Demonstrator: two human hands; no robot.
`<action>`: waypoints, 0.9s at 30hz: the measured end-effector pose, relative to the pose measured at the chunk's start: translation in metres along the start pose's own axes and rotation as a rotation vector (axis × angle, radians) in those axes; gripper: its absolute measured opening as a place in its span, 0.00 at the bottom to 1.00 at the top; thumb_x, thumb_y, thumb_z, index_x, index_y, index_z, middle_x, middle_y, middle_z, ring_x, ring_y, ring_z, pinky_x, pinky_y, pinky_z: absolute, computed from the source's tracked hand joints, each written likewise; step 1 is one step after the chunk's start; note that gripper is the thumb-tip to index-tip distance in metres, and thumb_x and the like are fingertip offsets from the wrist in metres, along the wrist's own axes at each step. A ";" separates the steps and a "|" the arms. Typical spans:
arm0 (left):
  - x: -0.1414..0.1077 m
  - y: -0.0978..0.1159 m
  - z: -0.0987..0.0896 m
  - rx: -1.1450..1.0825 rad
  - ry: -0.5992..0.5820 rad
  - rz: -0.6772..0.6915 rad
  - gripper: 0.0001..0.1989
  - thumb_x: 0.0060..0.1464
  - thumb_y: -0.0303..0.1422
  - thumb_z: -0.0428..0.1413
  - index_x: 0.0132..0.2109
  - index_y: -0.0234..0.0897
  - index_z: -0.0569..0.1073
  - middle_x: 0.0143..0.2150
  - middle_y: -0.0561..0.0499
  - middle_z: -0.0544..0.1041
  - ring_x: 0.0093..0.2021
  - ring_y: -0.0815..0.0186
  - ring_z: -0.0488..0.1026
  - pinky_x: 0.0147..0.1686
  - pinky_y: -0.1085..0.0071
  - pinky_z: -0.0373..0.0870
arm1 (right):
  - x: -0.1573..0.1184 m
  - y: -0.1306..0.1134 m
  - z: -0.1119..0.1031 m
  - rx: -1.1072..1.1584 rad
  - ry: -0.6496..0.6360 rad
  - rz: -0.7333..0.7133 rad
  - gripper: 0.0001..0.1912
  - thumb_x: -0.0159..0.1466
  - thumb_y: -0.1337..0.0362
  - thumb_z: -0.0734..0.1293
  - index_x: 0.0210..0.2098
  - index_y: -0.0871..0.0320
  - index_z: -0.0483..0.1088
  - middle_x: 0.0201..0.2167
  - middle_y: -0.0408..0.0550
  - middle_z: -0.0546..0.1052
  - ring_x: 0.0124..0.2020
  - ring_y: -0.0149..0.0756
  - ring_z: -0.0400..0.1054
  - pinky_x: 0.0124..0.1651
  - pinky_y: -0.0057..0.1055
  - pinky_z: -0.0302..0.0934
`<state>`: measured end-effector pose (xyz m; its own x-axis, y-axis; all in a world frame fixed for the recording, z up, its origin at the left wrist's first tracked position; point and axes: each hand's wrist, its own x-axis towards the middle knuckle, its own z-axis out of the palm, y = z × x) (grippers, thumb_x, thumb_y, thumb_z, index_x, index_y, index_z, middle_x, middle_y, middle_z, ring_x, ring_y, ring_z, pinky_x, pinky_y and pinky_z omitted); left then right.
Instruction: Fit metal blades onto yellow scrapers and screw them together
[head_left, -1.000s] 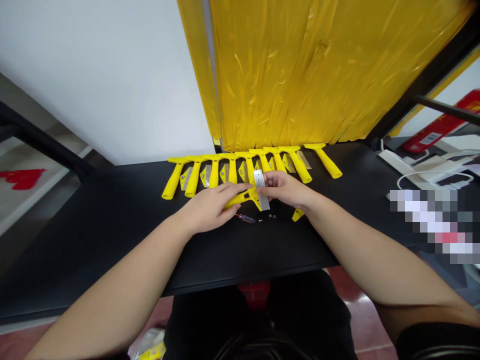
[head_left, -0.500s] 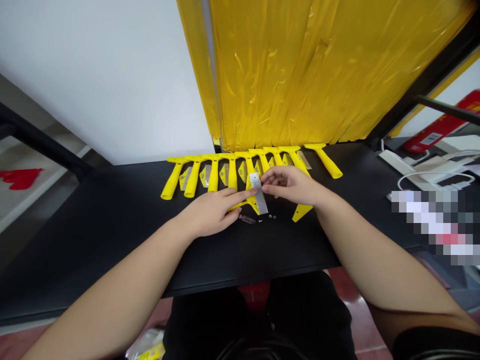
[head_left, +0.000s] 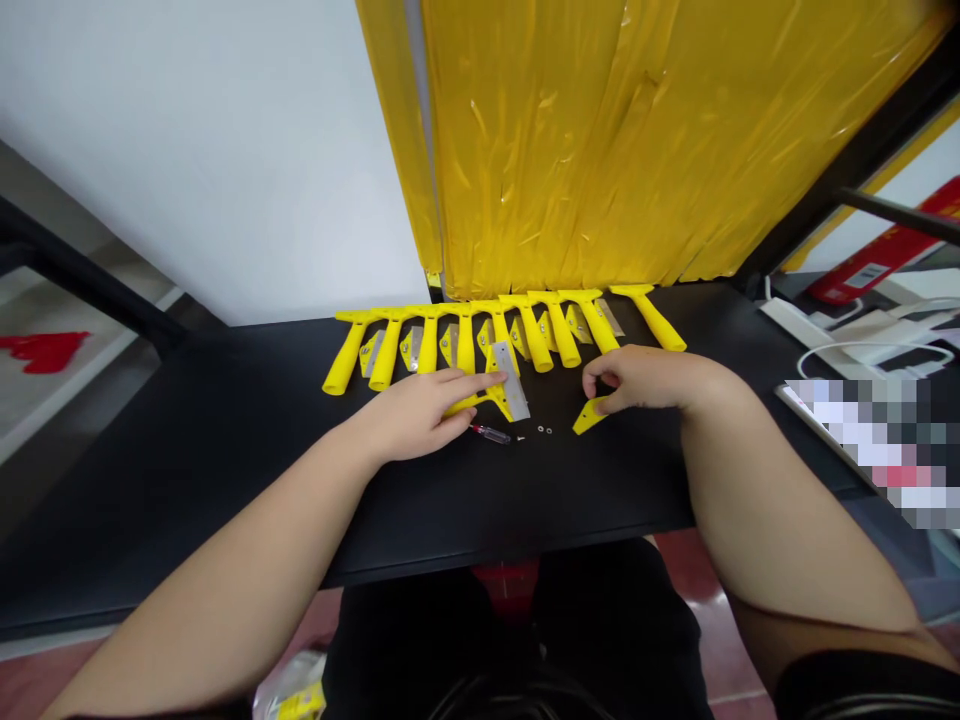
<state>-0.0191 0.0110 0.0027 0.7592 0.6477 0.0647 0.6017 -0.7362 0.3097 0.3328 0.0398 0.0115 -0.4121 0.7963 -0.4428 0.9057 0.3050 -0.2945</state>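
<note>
My left hand (head_left: 420,412) is closed on a yellow scraper handle (head_left: 469,402), its index finger resting on a metal blade (head_left: 513,384) that lies across the scraper's head. To the right, my right hand (head_left: 637,380) pinches a flat yellow plate (head_left: 587,415) at its upper end. A small screwdriver (head_left: 492,434) lies below the scraper, beside a tiny screw (head_left: 520,438) and two small nuts (head_left: 544,430). Several yellow scrapers (head_left: 427,345) stand in a row behind, with yellow plates and blades between them.
The black table (head_left: 450,510) carries everything. A yellow plastic sheet (head_left: 555,150) and a white panel (head_left: 210,150) rise behind it. On the right are white cables (head_left: 862,350), a red box (head_left: 870,265) and a blurred-out item.
My right hand has left the blade, moved right and down, and taken hold of the yellow plate, which has shifted left. My left hand stays with its finger on the blade.
</note>
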 end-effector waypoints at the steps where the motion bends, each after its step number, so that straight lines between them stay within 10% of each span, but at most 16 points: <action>1: 0.000 0.000 0.000 -0.010 -0.009 0.011 0.29 0.70 0.33 0.50 0.75 0.47 0.65 0.53 0.44 0.80 0.48 0.57 0.80 0.49 0.61 0.77 | 0.000 -0.004 0.000 0.001 0.004 -0.012 0.12 0.58 0.56 0.76 0.40 0.52 0.79 0.35 0.46 0.74 0.31 0.37 0.66 0.34 0.34 0.55; 13: -0.001 -0.002 0.001 -0.039 -0.049 0.040 0.30 0.69 0.33 0.52 0.75 0.48 0.65 0.60 0.43 0.81 0.53 0.56 0.82 0.53 0.58 0.78 | -0.001 -0.020 0.006 0.029 -0.052 -0.044 0.05 0.64 0.61 0.68 0.35 0.54 0.74 0.33 0.48 0.78 0.30 0.38 0.67 0.32 0.35 0.57; 19: -0.001 -0.003 0.001 -0.047 -0.023 0.045 0.29 0.69 0.33 0.52 0.75 0.49 0.66 0.57 0.43 0.82 0.50 0.56 0.83 0.51 0.58 0.78 | 0.000 -0.010 0.005 0.096 0.031 -0.077 0.24 0.56 0.54 0.78 0.50 0.52 0.75 0.42 0.47 0.78 0.34 0.39 0.70 0.35 0.35 0.60; 27: -0.001 -0.002 0.001 -0.033 -0.052 0.036 0.30 0.69 0.33 0.51 0.76 0.51 0.63 0.59 0.44 0.81 0.52 0.56 0.82 0.53 0.57 0.78 | 0.000 -0.023 0.005 0.047 0.011 -0.064 0.08 0.59 0.62 0.74 0.32 0.54 0.71 0.33 0.45 0.73 0.30 0.36 0.63 0.31 0.35 0.54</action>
<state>-0.0212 0.0118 0.0011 0.7924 0.6094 0.0275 0.5661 -0.7514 0.3391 0.3115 0.0305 0.0138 -0.4673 0.7817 -0.4129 0.8719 0.3302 -0.3617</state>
